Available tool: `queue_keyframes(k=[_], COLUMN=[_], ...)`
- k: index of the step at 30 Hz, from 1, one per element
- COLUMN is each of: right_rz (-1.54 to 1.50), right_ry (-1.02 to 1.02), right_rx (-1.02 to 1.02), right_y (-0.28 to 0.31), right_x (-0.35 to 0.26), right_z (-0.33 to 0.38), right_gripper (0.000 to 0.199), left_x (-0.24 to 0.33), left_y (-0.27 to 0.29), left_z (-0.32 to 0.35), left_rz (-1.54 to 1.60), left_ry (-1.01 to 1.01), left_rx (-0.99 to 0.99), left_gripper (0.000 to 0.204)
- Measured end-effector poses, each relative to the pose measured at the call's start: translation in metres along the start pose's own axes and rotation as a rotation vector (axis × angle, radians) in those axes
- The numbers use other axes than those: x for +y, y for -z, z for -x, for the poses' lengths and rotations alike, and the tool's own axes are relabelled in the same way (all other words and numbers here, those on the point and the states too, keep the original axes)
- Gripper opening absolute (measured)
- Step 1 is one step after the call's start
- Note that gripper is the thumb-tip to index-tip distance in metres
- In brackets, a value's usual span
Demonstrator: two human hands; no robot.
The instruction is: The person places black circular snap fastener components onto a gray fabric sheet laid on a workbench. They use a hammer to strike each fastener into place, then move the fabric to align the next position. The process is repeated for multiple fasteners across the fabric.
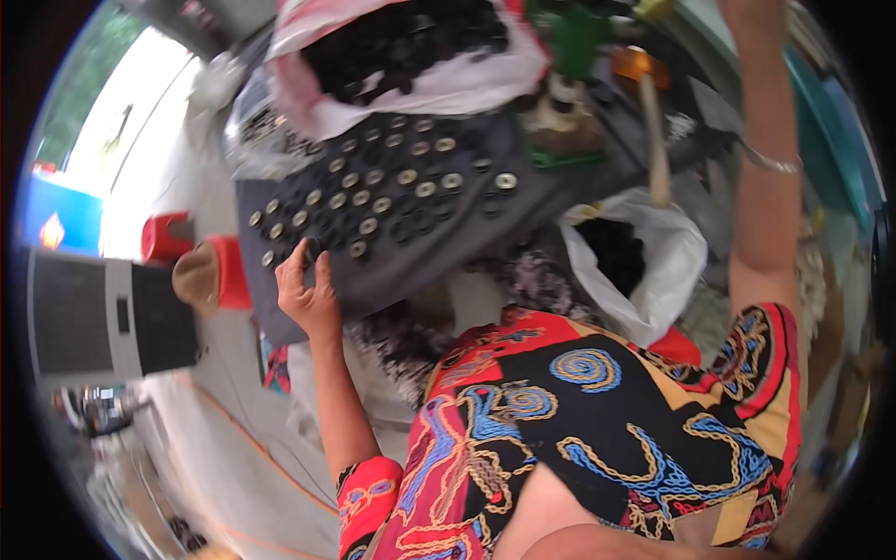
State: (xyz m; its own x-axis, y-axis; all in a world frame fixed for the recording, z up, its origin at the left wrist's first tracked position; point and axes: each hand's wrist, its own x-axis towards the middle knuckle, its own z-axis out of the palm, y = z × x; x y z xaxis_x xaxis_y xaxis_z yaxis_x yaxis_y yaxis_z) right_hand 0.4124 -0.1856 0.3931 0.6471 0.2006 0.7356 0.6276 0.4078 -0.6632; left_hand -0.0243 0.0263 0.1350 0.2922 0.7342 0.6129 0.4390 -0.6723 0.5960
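My left hand [310, 291] is at the near left edge of a dark cloth-covered table [392, 271]. Its thumb and forefinger pinch a small round black piece [314, 250], slightly blurred. Beyond the fingers, rows of black discs [362, 198] lie spread over the cloth, many with a pale metallic ring in the centre. My right arm [763, 219], with a bracelet at its side, stretches up along the right side. The right hand lies past the top edge, out of sight.
A pink-white sack [322, 110] of black pieces stands at the back, beside a clear bag of small metal parts [271, 140]. Right of the discs are a green metal tool [571, 154], an orange-headed mallet [642, 70] and a white bag [667, 271]. Red stools [231, 271] stand left, one bearing a hat.
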Motion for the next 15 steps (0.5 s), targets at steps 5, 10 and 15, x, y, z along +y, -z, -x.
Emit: queue_keyframes(k=[5, 10, 15], right_rz=[0.099, 0.105, 0.067], right_ry=[0.099, 0.113, 0.068], right_rx=[0.011, 0.008, 0.04], right_y=[0.022, 0.025, 0.026], right_x=[-0.005, -0.003, -0.001], right_z=[-0.004, -0.007, -0.006], right_gripper=[0.024, 0.023, 0.023], left_x=[0.127, 0.184, 0.194], left_y=[-0.109, -0.197, -0.243], left_z=[-0.021, -0.028, -0.026], left_rz=[0.38, 0.458, 0.425], left_ry=[-0.198, -0.307, -0.356], left_rx=[-0.285, -0.391, -0.403], left_gripper=[0.046, 0.059, 0.066])
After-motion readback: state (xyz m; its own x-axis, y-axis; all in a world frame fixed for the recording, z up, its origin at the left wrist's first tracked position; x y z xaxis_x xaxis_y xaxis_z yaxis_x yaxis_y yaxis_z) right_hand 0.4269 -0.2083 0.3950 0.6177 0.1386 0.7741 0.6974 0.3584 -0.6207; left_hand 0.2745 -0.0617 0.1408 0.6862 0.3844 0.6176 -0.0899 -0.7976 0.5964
